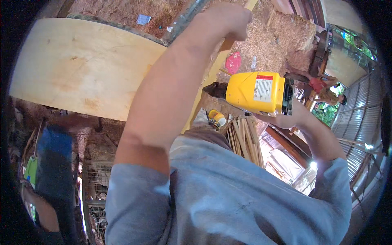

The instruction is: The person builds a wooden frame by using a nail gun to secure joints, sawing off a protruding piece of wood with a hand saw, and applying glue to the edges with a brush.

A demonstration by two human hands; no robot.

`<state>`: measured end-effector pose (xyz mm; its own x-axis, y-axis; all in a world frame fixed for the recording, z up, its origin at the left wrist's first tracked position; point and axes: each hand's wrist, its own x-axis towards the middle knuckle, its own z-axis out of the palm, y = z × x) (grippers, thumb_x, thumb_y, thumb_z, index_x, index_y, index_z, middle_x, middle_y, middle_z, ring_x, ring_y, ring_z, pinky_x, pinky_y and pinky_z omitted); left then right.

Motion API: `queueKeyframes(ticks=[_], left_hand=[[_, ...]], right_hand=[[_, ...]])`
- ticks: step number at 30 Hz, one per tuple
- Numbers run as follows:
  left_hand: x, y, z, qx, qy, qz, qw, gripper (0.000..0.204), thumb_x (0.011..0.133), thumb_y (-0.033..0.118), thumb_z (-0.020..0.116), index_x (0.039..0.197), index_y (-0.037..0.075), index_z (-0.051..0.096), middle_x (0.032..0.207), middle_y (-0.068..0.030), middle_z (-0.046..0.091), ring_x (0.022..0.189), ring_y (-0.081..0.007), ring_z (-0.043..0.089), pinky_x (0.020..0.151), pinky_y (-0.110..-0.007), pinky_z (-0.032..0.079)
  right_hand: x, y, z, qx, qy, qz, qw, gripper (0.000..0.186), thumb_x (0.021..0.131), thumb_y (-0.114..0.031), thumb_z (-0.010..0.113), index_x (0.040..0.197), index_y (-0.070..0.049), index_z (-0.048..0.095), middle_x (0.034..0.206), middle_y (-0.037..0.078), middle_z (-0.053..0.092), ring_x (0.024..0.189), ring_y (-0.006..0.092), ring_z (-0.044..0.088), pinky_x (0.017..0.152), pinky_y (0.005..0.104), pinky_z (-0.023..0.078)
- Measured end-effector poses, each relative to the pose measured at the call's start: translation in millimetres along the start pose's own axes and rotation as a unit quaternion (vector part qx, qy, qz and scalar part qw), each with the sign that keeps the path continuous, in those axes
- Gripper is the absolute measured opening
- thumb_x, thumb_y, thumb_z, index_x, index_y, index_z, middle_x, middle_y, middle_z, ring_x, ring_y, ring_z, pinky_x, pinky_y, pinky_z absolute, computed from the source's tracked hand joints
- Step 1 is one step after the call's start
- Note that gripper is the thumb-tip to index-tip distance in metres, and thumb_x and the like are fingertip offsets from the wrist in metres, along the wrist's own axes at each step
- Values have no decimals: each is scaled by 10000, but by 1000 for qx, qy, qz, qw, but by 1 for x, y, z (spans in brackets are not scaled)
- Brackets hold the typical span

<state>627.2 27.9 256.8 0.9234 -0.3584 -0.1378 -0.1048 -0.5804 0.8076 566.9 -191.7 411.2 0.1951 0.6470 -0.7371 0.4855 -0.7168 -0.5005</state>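
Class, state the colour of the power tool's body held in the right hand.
Yellow; the power tool shows best in the head view, in the right hand.

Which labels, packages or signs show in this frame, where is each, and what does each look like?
Label: on the side of the yellow power tool held in the right hand; upright rectangle, white with a red band on top.
Small packet or paper scrap: on the sawdust floor beyond the plywood board, top left; squarish, pale blue-white.
No signs or screens visible.

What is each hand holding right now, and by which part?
The left hand grips a thin wooden strip near its upper end. The right hand holds a yellow power tool from beneath, at its rear.
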Motion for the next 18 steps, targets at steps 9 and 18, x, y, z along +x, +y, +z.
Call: queueKeyframes(ticks=[9, 18], left_hand=[[8, 14, -2, 57, -16, 1, 998, 326, 697, 316, 708, 883, 50, 721, 884, -205, 706, 885, -351, 690, 809, -422, 544], [3, 18, 2, 88, 0, 13, 996, 312, 685, 261, 701, 889, 26, 717, 900, -225, 701, 894, -364, 690, 814, -423, 550]], right_hand=[[-13, -4, 39, 23, 17, -30, 999, 389, 819, -227, 742, 1164, -74, 650, 1136, 133, 678, 1106, 248, 630, 1004, 399, 460], [-17, -7, 42, 109, 19, -70, 991, 402, 763, -163, 777, 1135, -73, 656, 1118, 121, 681, 1029, 226, 654, 948, 371, 485]])
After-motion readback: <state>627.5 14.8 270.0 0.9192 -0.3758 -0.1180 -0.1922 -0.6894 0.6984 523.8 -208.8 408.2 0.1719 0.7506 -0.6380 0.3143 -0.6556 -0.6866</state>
